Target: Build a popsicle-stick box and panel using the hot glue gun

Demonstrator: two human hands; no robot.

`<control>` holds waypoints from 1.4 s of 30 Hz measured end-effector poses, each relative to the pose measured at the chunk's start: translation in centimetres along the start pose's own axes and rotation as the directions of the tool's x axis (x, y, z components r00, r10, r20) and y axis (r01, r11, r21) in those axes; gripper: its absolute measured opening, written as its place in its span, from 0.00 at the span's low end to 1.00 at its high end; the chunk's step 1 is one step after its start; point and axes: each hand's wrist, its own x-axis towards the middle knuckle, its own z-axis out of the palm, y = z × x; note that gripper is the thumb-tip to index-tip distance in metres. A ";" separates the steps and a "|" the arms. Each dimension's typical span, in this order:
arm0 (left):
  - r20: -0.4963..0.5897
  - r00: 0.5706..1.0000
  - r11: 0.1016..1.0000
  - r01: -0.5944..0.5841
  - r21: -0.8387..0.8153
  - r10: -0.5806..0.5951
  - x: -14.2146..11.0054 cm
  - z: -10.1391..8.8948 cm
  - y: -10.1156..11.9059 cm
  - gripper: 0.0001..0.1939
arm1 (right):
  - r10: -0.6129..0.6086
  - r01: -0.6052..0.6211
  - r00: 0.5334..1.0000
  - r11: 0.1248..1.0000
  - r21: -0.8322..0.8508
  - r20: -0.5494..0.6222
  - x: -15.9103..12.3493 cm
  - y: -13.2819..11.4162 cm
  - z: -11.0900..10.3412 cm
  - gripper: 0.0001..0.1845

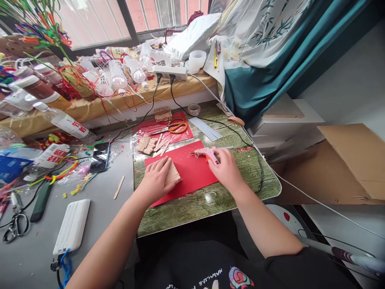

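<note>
My left hand (157,175) rests over a small block of joined craft sticks (172,173), its fingers on the top and the thumb along the near side. The block lies on a red sheet (195,176), and my hand hides part of it. In my right hand (227,166) is a pink hot glue gun (209,152), its nozzle pointing left over the sheet, with a glue stick showing at the rear. Stringy bits cling around the nozzle. A pile of loose craft sticks (147,145) lies beyond my left hand.
Orange-handled scissors (177,126), pale glue sticks (205,129) and a stick bundle (163,114) lie at the back of the table. Black cables run from a power strip (170,72). A phone (100,157) and a white power bank (72,225) lie left; an open cardboard box (355,156) stands right.
</note>
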 end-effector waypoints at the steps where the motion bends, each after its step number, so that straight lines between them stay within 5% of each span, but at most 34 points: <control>1: 0.002 1.000 1.000 0.006 -0.006 -0.006 0.0 -0.1 0.0 0.44 | 0.061 -0.060 0.998 0.997 -0.051 0.023 0.4 0.9 -0.3 0.21; 10: -0.003 1.000 1.000 -0.005 -0.030 0.005 0.1 -0.4 0.1 0.44 | 0.215 -0.203 0.955 0.976 -0.080 0.203 1.6 2.0 0.0 0.18; 17: -0.012 1.000 0.999 -0.014 -0.035 0.013 0.1 -0.5 0.0 0.44 | 0.276 -0.274 0.956 0.961 -0.037 0.100 1.1 2.2 -0.3 0.15; 22: -0.012 1.000 0.999 -0.009 -0.040 0.009 0.3 -0.7 0.2 0.43 | 0.297 -0.292 0.955 0.928 0.233 0.014 1.0 2.3 -0.8 0.17; 24: -0.011 1.000 0.999 -0.004 -0.040 0.003 0.4 -0.7 0.2 0.43 | 0.336 -0.322 0.941 0.841 0.435 0.046 1.2 2.4 -0.9 0.22; 27: -0.014 1.000 0.999 0.003 -0.040 -0.004 0.5 -0.7 0.2 0.43 | 0.384 -0.440 0.891 0.600 0.668 0.242 1.5 2.3 -1.1 0.31; 33: -0.025 1.000 0.999 0.000 -0.055 -0.002 0.4 -0.8 0.2 0.42 | 0.335 -0.636 0.765 0.255 0.728 0.551 1.1 1.2 -1.9 0.25; 37: -0.027 1.000 0.998 0.004 -0.066 -0.006 0.4 -0.8 0.2 0.42 | 0.325 -0.667 0.737 0.207 0.716 0.593 0.8 0.5 -2.1 0.20; 42: -0.037 0.999 0.998 0.007 -0.070 -0.009 0.6 -0.8 0.3 0.43 | 0.253 -0.637 0.769 0.237 0.733 0.587 0.6 0.5 -2.1 0.23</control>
